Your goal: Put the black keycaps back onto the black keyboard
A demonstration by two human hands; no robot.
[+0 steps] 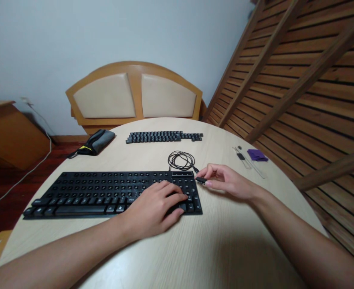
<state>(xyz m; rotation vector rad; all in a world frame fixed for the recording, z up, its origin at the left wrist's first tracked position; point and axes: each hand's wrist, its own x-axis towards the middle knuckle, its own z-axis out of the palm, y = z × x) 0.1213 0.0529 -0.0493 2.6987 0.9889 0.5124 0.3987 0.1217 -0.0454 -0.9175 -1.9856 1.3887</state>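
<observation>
A black keyboard (83, 192) lies flat on the table, its upper rows showing bare key sockets and its lower rows bearing keycaps. Over the number pad rests my left hand (155, 208), fingers apart and curved on the keys, hiding part of them; it holds nothing that I can see. Just off the keyboard's upper right corner, my right hand (225, 180) pinches a long black keycap (201, 180) between thumb and fingers, with its underside partly in view. Several loose keycaps (155, 137) stand in rows farther back on the table.
The coiled keyboard cable (181, 160) lies behind the keyboard. A grey and black pouch (97, 141) is at the back left. To the right lie a wire keycap puller (241, 156), a thin stick-like tool (253, 164) and a folded purple cloth (257, 155) near the round table's edge.
</observation>
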